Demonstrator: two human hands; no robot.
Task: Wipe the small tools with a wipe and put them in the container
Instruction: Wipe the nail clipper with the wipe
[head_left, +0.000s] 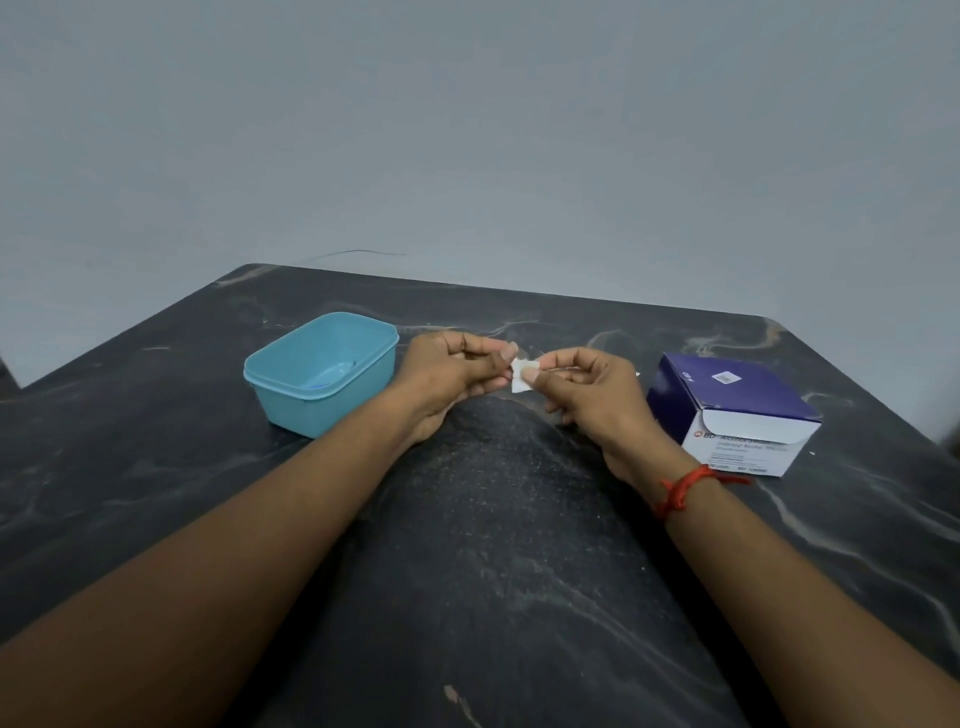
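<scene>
Item: wipe (519, 378), small, white, square, slightly creased; held in the air above the surface (493, 545), between the container and the carton. Left hand (449, 371): grip closed, thumb and forefinger pinching the wipe's upper left edge, other fingers curled into the palm. Right hand (584, 395): grip closed, thumb pressed on the wipe's face with the forefinger behind it; a red thread (680, 488) is tied round this wrist. Small tools: none can be made out; whether one is wrapped in the wipe or hidden in either palm cannot be told, though a thin pale line shows just beside the right fingertips. Container (332, 410): light blue plastic, rectangular with rounded corners, lidless, upright, to the left of the left hand and close to it; a bluish shape (321, 385) on its floor is too indistinct to name. Carton (727, 395): dark blue and white box of alcohol swabs, flap raised, to the right of the right hand, apart from it. Surface: dark stone with pale veining, set against a plain grey wall (467, 130). Step in hand, by judgement: the wipe is being spread or readied between the two grips, or drawn along something very slim; the wiping stage, not the depositing stage. Next move calls for: one grip keeping the wipe, the other presenting a tool to it, a firm rub along the tool's length, then a short carry leftward over the container's rim and a release inside.
</scene>
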